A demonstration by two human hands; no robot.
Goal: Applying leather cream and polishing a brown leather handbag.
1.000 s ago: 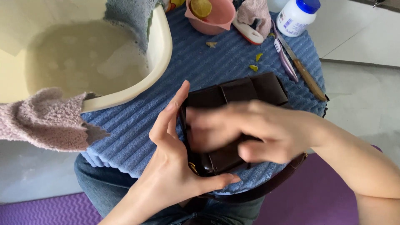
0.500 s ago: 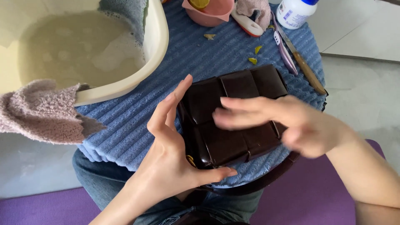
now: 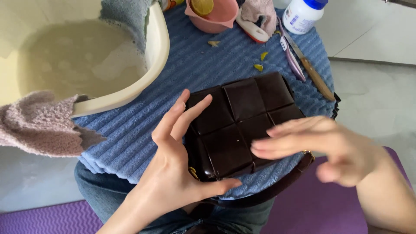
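The right hand [image 3: 329, 145] has slid off toward the lower right since half a second ago, lifting clear of most of the dark brown, square-panelled leather bag [image 3: 242, 119], and far more of the bag's quilted face now shows; the left hand [image 3: 177, 160] has hardly shifted.

Largest first: the cream plastic basin of cloudy water [image 3: 154, 56] sits at the upper left of the bench, on the blue ribbed towel [image 3: 208, 69], its rim just beside the bag's corner. A knock against that rim could slop water onto the leather, and that looks like the main risk here. A pinkish-grey fluffy cloth [image 3: 39, 123] hangs over the basin's near edge.

The bag lies flat on the towel, mid-bench, its near end close to the towel's front edge, with its brown strap [image 3: 277, 186] looping off below. A snag on that strap could drag the bag off the edge.

Left-hand fingers [image 3: 182, 115] stand open and straight against the bag's left side, thumb hooked under the near corner: bracing, not gripping. The right-hand fingers [image 3: 290, 141] are flat, spread and blurred, hovering over the bag's lower right panel, holding nothing; whether they touch I cannot tell.

Smaller things at the back: a pink cup with a lemon slice [image 3: 210, 15], a white bottle with a blue cap [image 3: 302, 15], a wooden-handled knife [image 3: 310, 71].
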